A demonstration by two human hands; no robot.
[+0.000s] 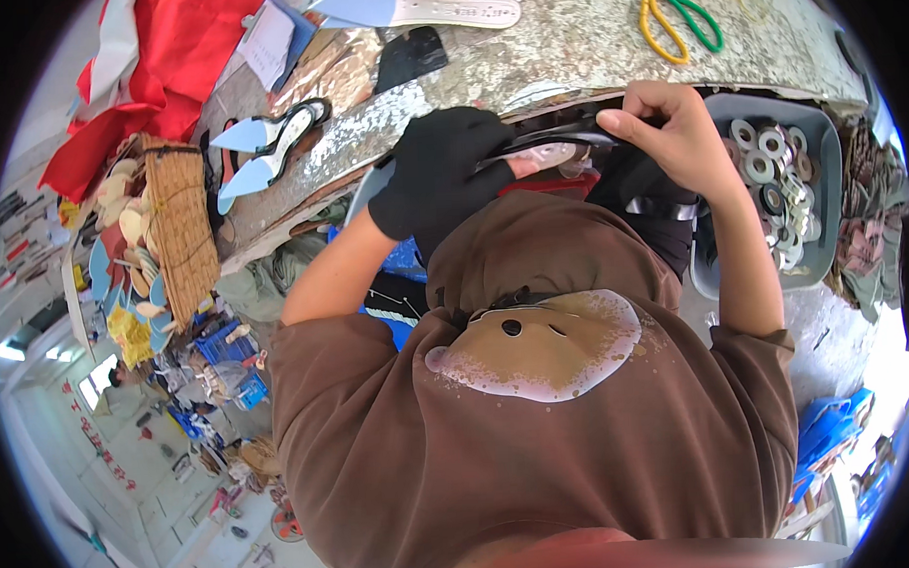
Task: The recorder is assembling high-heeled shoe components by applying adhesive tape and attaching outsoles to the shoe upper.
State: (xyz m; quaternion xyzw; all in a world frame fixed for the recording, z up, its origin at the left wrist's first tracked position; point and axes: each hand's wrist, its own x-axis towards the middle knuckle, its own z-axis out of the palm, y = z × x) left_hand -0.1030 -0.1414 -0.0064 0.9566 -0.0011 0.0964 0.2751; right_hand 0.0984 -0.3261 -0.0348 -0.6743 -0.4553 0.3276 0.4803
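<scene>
My left hand (441,174) wears a black glove and grips a black shoe piece (560,137) against the table's front edge. My bare right hand (674,131) pinches the same black piece from the right, thumb and fingers closed on its upper rim. A pale translucent part (545,159) shows between the two hands. Both hands sit just above my brown shirt, close to my chest.
A grey bin (819,171) of several tape rolls stands to the right. Scissors with yellow and green handles (678,21) lie on the worn table (566,50). Pale blue insoles (260,151), a woven basket (180,223) and red cloth (176,53) lie left.
</scene>
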